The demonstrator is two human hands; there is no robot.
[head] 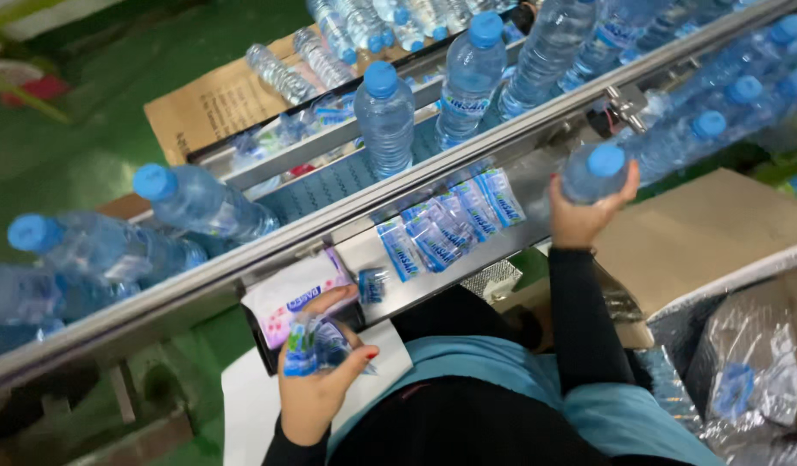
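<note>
My right hand (579, 216) grips a clear water bottle with a blue cap (601, 168), lying on its side at the near edge of the steel conveyor rail (346, 220). My left hand (316, 380) holds a small bunch of blue and clear plastic label sleeves (308, 345) low in front of me. Several more label sleeves (450, 220) lie in a row on the steel ledge below the rail. A pink and white tissue pack (295, 298) sits just above my left hand.
Blue-capped water bottles (385, 116) stand along the conveyor belt; others (195, 198) lie tipped at the left. More bottles (726, 112) lie at the right. Cardboard sheets (709, 233) and a plastic bag (752, 362) are to my right. The floor (88, 155) is green.
</note>
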